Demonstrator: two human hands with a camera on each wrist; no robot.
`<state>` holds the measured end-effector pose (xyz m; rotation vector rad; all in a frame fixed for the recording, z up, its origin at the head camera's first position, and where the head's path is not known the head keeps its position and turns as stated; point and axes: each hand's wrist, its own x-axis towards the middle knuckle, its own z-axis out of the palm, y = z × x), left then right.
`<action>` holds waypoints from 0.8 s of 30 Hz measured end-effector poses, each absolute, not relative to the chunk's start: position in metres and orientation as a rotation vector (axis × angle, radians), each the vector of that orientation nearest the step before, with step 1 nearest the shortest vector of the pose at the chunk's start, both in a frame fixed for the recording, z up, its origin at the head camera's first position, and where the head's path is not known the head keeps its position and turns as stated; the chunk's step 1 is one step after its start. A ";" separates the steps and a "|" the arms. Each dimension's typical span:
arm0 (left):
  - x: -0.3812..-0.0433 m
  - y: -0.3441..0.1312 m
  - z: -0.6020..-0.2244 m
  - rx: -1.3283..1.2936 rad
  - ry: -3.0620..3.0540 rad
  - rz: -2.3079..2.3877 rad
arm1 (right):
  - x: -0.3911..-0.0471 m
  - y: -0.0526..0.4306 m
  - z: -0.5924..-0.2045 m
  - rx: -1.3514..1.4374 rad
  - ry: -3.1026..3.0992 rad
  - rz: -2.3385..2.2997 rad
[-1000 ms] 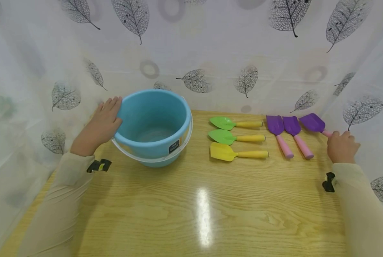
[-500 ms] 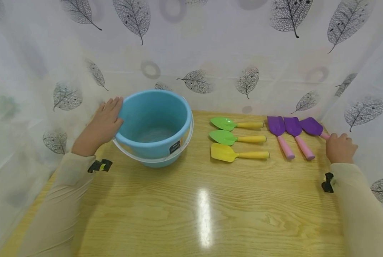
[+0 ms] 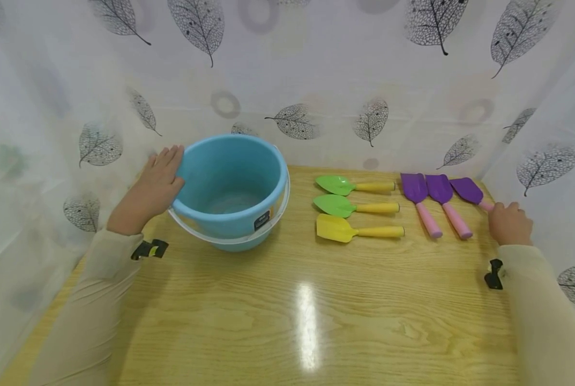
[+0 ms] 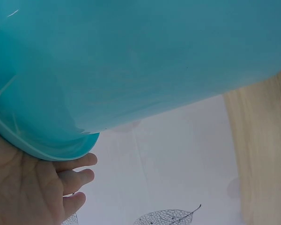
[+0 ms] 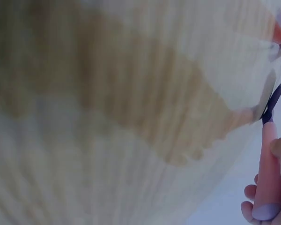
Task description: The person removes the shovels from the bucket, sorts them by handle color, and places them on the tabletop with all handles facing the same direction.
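Note:
A light blue bucket stands upright on the wooden table, its white handle hanging down at the front. My left hand rests against the bucket's left rim with its fingers extended; in the left wrist view the palm lies along the rim's underside. At the far right, my right hand grips the pink handle of a purple toy shovel. That shovel's blade points left and back, beside two similar purple shovels lying with handles toward me.
Between bucket and purple shovels lie two green toy trowels and a yellow toy shovel, yellow handles to the right. A leaf-printed curtain borders the table at the back and both sides.
My right hand has shifted slightly left with the purple shovel, and the blade has come down a little closer to the other purple shovels. The left hand and bucket look unchanged.

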<state>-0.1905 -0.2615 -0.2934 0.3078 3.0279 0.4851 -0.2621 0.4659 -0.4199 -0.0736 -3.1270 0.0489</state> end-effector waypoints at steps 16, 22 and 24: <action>-0.191 -0.262 -0.295 0.296 3.028 0.494 | -0.265 0.470 -0.422 0.052 -3.156 -0.125; -0.191 -0.262 -0.294 0.310 3.034 0.494 | -0.266 0.468 -0.422 0.088 -3.126 -0.133; -0.191 -0.262 -0.294 0.311 3.034 0.496 | -0.266 0.468 -0.423 0.091 -3.129 -0.129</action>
